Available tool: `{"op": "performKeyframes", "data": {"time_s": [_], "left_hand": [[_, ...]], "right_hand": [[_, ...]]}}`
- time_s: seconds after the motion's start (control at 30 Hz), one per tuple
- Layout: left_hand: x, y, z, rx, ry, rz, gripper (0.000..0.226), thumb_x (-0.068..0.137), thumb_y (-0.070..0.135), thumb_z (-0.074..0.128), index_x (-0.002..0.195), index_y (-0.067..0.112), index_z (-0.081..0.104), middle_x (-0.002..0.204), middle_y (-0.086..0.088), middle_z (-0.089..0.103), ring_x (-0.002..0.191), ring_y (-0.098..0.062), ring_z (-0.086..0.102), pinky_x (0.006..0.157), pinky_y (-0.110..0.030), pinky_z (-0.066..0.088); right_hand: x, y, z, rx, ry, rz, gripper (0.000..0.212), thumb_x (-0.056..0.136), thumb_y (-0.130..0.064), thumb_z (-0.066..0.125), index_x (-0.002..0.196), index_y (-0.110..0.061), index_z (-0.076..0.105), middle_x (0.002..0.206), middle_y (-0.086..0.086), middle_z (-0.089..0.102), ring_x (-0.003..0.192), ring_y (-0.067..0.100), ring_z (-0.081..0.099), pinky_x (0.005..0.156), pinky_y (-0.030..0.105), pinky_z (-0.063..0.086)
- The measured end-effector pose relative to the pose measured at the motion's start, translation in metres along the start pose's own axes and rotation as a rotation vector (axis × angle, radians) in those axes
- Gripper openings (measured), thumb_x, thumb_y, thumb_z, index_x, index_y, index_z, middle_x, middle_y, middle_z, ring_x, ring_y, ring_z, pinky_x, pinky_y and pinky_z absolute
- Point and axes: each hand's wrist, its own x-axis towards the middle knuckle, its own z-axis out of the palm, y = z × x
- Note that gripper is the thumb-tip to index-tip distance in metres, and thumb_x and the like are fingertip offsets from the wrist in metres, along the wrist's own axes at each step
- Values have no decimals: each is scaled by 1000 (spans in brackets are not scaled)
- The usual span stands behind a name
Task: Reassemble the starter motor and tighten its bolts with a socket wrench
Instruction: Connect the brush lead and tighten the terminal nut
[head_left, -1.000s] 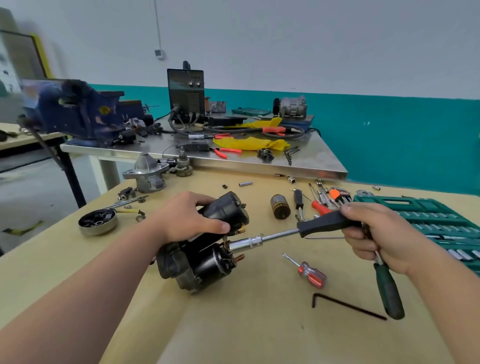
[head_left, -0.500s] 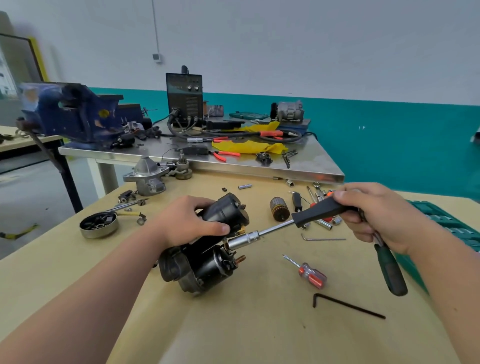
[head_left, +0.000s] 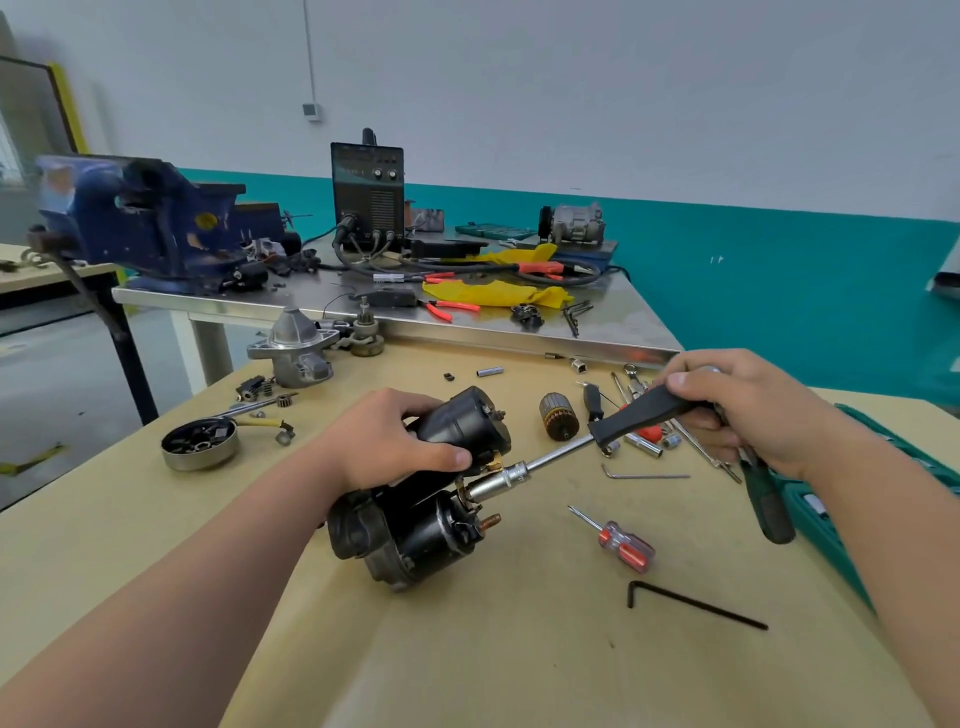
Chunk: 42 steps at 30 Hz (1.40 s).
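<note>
In the head view, a black cylindrical metal starter motor lies on its side near the middle of the tan wooden counter. The left hand grips its upper black cylinder from the 10 o'clock side, with the fingers over the top and the thumb pressed on the near face.

A socket wrench with a black handle and chrome shaft runs out from the motor towards 2 o'clock, its socket end seated on the motor's terminal end. The right hand has its fingers curled round the black handle. A dark green-handled tool hangs from the same hand towards 5 o'clock.

A small red-handled screwdriver lies at 3 o'clock of the motor, well apart from it. A black L-shaped hex key lies at 4 o'clock. A copper-wound armature stands at 1 o'clock.
</note>
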Motion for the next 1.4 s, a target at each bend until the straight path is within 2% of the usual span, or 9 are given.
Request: {"op": "performKeyframes", "data": {"time_s": [0.27, 0.47, 0.53, 0.73, 0.9, 1.03, 1.13, 1.3, 1.4], "left_hand": [[2, -2, 1, -1, -20, 21, 48, 44, 70, 65, 86, 50, 61, 86, 12, 70, 76, -5, 65, 69, -25, 49], [2, -4, 2, -2, -12, 33, 47, 44, 71, 64, 87, 51, 61, 85, 16, 69, 74, 2, 63, 66, -22, 45], [3, -5, 1, -4, -6, 38, 46, 45, 70, 64, 86, 50, 62, 83, 17, 69, 73, 3, 62, 66, -22, 44], [2, -6, 2, 25, 3, 38, 48, 46, 71, 62, 88, 48, 61, 86, 14, 68, 79, -6, 64, 70, -25, 47], [-1, -6, 4, 70, 47, 63, 45, 47, 73, 59, 86, 48, 59, 83, 18, 66, 77, -2, 61, 67, -26, 44], [-9, -5, 6, 162, 142, 145, 63, 56, 76, 55, 113, 48, 52, 96, 23, 62, 88, -7, 62, 80, -29, 48], [-17, -6, 16, 322, 217, 264, 80, 70, 75, 40, 138, 34, 42, 110, 11, 64, 95, -19, 62, 77, -31, 46], [-25, 0, 26, 450, 314, 258, 82, 72, 74, 30, 141, 32, 41, 117, 7, 66, 98, -22, 63, 68, -26, 32], [-27, 8, 35, 497, 279, 204, 91, 61, 84, 42, 139, 36, 38, 118, 13, 62, 102, -16, 59, 77, -28, 38]], "right_hand": [[18, -7, 2, 7, -99, 85, 21, 101, -17, 43, 86, -9, 57, 57, 7, 35, 40, 13, 29, 37, 22, 33], [17, -27, -13, 88, -205, 165, 28, 82, -18, 63, 109, -15, 59, 64, 13, 53, 52, 19, 49, 41, 27, 44], [15, -33, -10, 1, -160, 124, 22, 89, -10, 59, 110, -19, 60, 58, 12, 55, 47, 19, 50, 41, 26, 45], [10, -33, 8, -336, 46, 79, 26, 97, -43, 49, 94, -24, 65, 50, 0, 53, 37, 14, 41, 42, 25, 39], [3, -39, 5, -277, -23, 84, 8, 95, -26, 58, 102, -26, 62, 48, -3, 52, 40, 13, 40, 42, 26, 40], [4, -38, 15, -400, 101, 139, 28, 95, -47, 51, 91, -22, 62, 49, 1, 51, 34, 14, 40, 38, 21, 38], [-2, -40, 8, -252, -9, 154, 10, 93, -27, 62, 102, -23, 60, 52, 4, 54, 42, 15, 43, 41, 26, 40], [-1, -39, 14, -327, 56, 205, 40, 97, -42, 51, 94, -3, 61, 52, 4, 48, 34, 14, 36, 39, 22, 35], [3, -37, 16, -274, 43, 334, 42, 94, -46, 54, 81, -6, 57, 53, 6, 45, 32, 14, 34, 37, 20, 33]]}}
